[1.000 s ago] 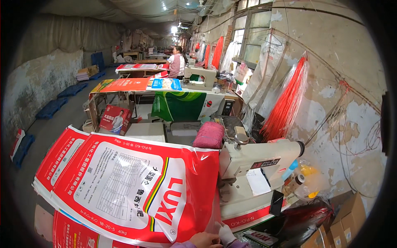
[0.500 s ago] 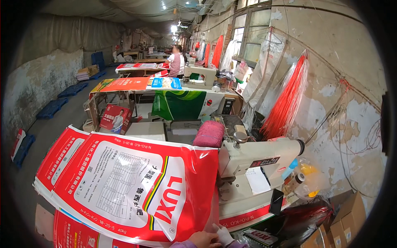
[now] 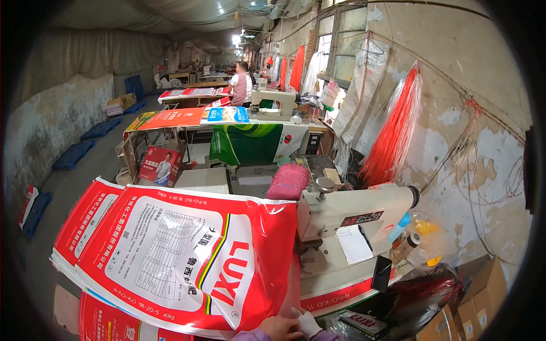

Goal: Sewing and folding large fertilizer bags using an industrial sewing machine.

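Observation:
A large red and white printed plastic sack [image 3: 165, 250] lies across the sewing table, on top of a similar one whose edges show at the left. My left hand [image 3: 278, 328], bare below a purple sleeve, has its fingers curled at the sack's near right corner. Right beside it, my right hand [image 3: 307, 325] in a white glove is closed on the sack's edge, its fingertips partly hidden. The beige sewing machine [image 3: 364, 213] stands at the sack's right edge, a little beyond my hands.
A paper slip with a pen [image 3: 355, 244] and a dark phone [image 3: 381, 274] lie by the machine. A pink yarn bundle [image 3: 288, 182] sits behind it. Cardboard boxes [image 3: 483, 295] stand at the lower right. Farther off, a person [image 3: 241, 85] stands among other tables.
The view has shifted slightly. Both hands stay at the sack's near right corner, with little visible movement, and the sack lies nearly as before.

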Demonstrator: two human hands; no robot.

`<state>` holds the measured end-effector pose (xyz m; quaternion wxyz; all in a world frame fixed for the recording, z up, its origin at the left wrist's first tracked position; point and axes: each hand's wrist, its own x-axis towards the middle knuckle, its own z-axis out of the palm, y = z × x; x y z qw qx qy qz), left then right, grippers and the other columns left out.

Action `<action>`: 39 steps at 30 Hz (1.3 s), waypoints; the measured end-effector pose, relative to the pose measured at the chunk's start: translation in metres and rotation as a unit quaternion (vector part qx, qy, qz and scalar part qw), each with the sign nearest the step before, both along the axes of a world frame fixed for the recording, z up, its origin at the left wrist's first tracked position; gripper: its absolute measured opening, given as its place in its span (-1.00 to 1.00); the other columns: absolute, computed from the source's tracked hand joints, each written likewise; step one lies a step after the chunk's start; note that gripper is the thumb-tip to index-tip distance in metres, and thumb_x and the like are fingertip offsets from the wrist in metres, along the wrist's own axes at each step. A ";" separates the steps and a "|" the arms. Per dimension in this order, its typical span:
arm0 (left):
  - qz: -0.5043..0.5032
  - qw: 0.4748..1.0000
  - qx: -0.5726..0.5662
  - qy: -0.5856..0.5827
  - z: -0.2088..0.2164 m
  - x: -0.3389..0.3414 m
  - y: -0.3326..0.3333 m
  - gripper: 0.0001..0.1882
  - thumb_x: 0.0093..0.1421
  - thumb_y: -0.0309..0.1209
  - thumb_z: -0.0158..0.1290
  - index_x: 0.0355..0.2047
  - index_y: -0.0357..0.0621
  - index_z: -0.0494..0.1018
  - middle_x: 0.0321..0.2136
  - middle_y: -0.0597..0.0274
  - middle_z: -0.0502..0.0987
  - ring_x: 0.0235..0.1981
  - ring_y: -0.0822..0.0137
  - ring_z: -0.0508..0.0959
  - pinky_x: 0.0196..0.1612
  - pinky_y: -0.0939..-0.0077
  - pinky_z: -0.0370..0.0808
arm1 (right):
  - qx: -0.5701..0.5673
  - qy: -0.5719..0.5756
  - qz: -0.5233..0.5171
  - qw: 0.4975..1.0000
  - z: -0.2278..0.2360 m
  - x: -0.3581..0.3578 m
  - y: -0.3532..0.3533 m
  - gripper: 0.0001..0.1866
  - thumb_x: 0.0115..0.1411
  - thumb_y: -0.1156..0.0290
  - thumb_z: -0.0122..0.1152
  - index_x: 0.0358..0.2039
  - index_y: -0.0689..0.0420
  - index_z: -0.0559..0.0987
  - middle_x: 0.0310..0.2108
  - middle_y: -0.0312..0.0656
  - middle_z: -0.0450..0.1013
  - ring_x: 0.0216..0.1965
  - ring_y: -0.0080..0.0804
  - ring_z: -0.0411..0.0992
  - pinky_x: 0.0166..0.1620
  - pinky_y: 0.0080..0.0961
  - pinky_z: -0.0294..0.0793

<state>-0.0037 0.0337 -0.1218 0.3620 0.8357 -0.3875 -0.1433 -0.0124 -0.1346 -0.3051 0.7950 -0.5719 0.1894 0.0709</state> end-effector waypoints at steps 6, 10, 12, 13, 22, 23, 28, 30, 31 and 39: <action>-0.020 0.994 0.065 0.082 0.005 0.004 -0.004 -0.67 0.09 -0.04 0.13 -0.27 0.05 0.50 -0.41 0.11 0.58 -0.35 0.06 0.59 -0.28 0.23 0.52 | -0.007 0.033 -0.003 0.999 -0.011 -0.005 -0.004 -0.58 0.28 0.27 0.05 0.08 0.21 0.39 -0.22 -0.11 0.47 -0.28 -0.33 0.46 -0.29 -0.39 0.50; -0.010 0.999 -0.035 -0.001 -0.001 -0.002 -0.001 -0.73 0.08 -0.14 0.16 -0.27 0.02 0.56 -0.46 0.04 0.58 -0.47 0.02 0.58 -0.35 0.21 0.52 | 0.006 0.076 0.017 0.997 0.029 -0.010 0.006 -0.57 0.23 0.28 0.09 0.07 0.19 0.40 -0.17 -0.11 0.48 -0.25 -0.31 0.47 -0.21 -0.36 0.47; -0.033 0.999 -0.011 0.027 -0.002 0.000 0.000 -0.73 0.09 -0.14 0.15 -0.25 0.05 0.54 -0.43 0.10 0.58 -0.43 0.08 0.59 -0.31 0.24 0.52 | -0.020 0.102 0.039 0.994 0.088 -0.011 0.010 -0.60 0.23 0.24 0.11 0.02 0.17 0.45 -0.12 -0.10 0.49 -0.20 -0.31 0.49 -0.15 -0.41 0.47; -0.049 0.997 0.044 0.048 0.002 0.001 0.001 -0.72 0.10 -0.10 0.14 -0.25 0.07 0.51 -0.41 0.16 0.59 -0.37 0.12 0.60 -0.28 0.26 0.52 | -0.286 0.030 0.198 0.937 0.100 -0.009 0.007 -0.57 0.18 0.25 0.13 0.04 0.12 0.45 -0.07 -0.07 0.46 -0.15 -0.24 0.48 -0.12 -0.36 0.46; -0.036 0.985 0.166 -0.010 0.062 0.000 -0.006 -0.57 -0.07 -0.27 0.29 -0.18 -0.05 0.44 -0.42 0.06 0.56 -0.41 0.02 0.59 -0.36 0.24 0.53 | -0.164 -0.171 0.111 0.965 0.121 -0.040 0.017 -0.59 0.10 0.42 0.18 -0.02 0.22 0.43 -0.20 -0.03 0.48 -0.21 -0.25 0.50 -0.17 -0.39 0.50; -0.009 0.978 0.204 -0.032 0.070 -0.002 -0.016 -0.58 -0.07 -0.30 0.29 -0.20 -0.06 0.44 -0.43 0.06 0.56 -0.42 0.03 0.59 -0.37 0.23 0.53 | -0.075 -0.146 0.103 0.981 0.115 -0.045 0.016 -0.63 0.17 0.38 0.09 0.00 0.19 0.43 -0.19 -0.10 0.48 -0.19 -0.34 0.49 -0.16 -0.39 0.50; -0.174 0.928 0.276 -0.182 0.071 -0.005 -0.037 -0.67 -0.04 -0.18 0.22 -0.36 -0.09 0.44 -0.47 0.17 0.51 -0.37 0.15 0.56 -0.40 0.27 0.50 | 0.301 0.018 0.056 0.952 0.131 -0.064 0.019 -0.62 0.24 0.38 -0.07 0.06 0.19 0.40 -0.13 -0.05 0.47 -0.10 -0.35 0.46 -0.10 -0.35 0.48; -0.215 0.926 0.235 -0.202 0.066 0.000 -0.039 -0.69 -0.05 -0.20 0.21 -0.39 -0.09 0.43 -0.50 0.19 0.51 -0.41 0.15 0.55 -0.42 0.27 0.49 | 0.064 -0.109 0.074 0.989 0.141 -0.065 0.010 -0.60 0.23 0.39 -0.08 0.07 0.20 0.39 -0.11 0.01 0.45 -0.07 -0.29 0.45 -0.09 -0.34 0.47; -0.240 0.924 0.216 -0.208 0.066 -0.002 -0.039 -0.70 -0.06 -0.21 0.21 -0.41 -0.09 0.43 -0.52 0.20 0.50 -0.43 0.16 0.55 -0.43 0.27 0.49 | -0.054 -0.168 0.077 0.981 0.151 -0.070 0.005 -0.59 0.23 0.39 -0.08 0.08 0.20 0.38 -0.10 0.04 0.45 -0.05 -0.27 0.45 -0.08 -0.33 0.46; -0.231 0.886 0.301 -0.267 0.054 -0.028 -0.053 -0.92 0.05 -0.36 0.01 -0.48 -0.06 0.38 -0.76 0.33 0.42 -0.65 0.28 0.55 -0.58 0.38 0.45 | -0.368 -0.055 0.083 0.924 0.176 0.004 -0.019 -0.35 0.22 0.08 -0.07 0.20 0.24 0.16 -0.47 0.21 0.47 -0.35 0.15 0.47 -0.25 -0.03 0.42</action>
